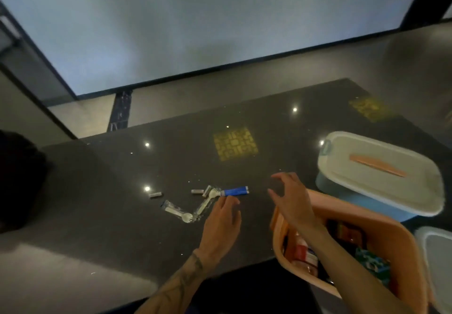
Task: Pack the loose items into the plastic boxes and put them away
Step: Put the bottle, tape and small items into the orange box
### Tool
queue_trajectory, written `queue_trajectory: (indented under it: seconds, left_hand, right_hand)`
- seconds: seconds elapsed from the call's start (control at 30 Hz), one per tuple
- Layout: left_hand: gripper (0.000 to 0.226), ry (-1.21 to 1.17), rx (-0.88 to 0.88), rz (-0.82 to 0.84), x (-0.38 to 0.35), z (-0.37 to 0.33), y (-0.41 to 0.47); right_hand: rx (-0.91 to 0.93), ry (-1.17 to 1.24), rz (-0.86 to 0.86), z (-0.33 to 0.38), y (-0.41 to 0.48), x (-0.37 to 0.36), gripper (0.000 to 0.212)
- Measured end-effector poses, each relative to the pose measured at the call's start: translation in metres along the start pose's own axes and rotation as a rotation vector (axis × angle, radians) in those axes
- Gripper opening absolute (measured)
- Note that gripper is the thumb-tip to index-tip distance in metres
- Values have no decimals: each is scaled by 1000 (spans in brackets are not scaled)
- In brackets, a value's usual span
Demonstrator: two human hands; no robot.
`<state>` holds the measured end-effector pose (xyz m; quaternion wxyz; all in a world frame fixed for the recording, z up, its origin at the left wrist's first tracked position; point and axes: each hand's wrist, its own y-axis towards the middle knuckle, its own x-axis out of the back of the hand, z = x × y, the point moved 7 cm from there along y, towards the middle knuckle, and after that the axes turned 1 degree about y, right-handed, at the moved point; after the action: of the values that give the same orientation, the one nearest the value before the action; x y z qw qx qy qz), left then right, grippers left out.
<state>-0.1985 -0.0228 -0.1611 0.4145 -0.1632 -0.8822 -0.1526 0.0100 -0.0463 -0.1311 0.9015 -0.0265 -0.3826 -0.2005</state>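
Note:
A blue tube [235,191] lies on the dark counter [122,216]. My left hand [223,218] is just below it, fingers reaching toward the tube, holding nothing. Left of it lie two wrapped white plastic forks [206,202] [177,212] and small white batteries [155,194] [197,191]. My right hand [289,200] hovers with spread fingers above the far rim of the open orange plastic box [315,209], which holds a bottle [304,255] and several colourful packs.
A blue box with a white lid and orange handle [381,174] stands closed behind the orange box. Another pale lid [437,262] shows at the right edge. The counter's front edge runs near my forearms. A dark shape sits at far left.

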Motion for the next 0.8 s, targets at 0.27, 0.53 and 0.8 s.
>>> queue_trajectory:
  seconds: [0.27, 0.53, 0.8]
  left_hand:
    - [31, 138, 158, 153, 28, 151, 40]
    - [27, 242, 24, 253, -1, 200, 103]
    - [9, 105, 69, 214, -1, 207, 113]
  right_hand:
    - [15, -97, 353, 38, 35, -144, 45]
    - [-58, -240, 397, 20, 60, -204, 49]
    - [-63, -364, 333, 20, 61, -202, 23]
